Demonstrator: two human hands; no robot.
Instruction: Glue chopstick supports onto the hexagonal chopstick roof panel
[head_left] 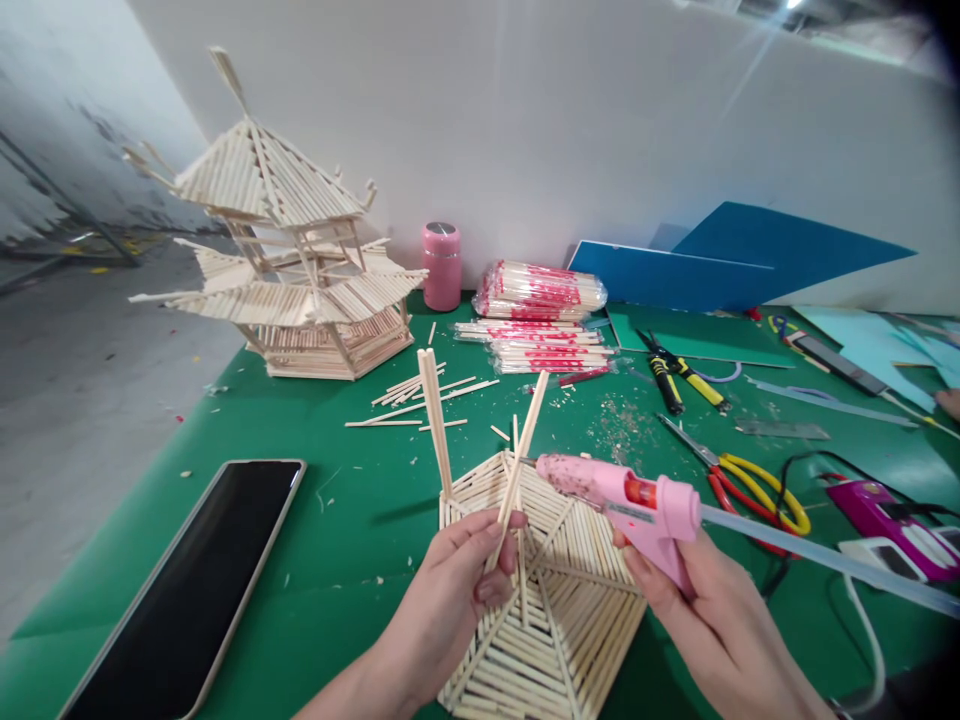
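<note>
From my head view, above the slatted stick panel [592, 630], my left hand [457, 585] pinches some thin sticks [529, 430]. My right hand [712, 610] grips the pink glue gun [637, 495], its nozzle beside them; I can't quite tell whether it touches. For a neat bead, I'd best hold the sticks steady, squeeze lightly and leave my fingertips well below the nozzle.

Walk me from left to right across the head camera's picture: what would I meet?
Phone → left hand holding thin sticks → pink glue gun → red-and-yellow pliers → purple device.
</note>
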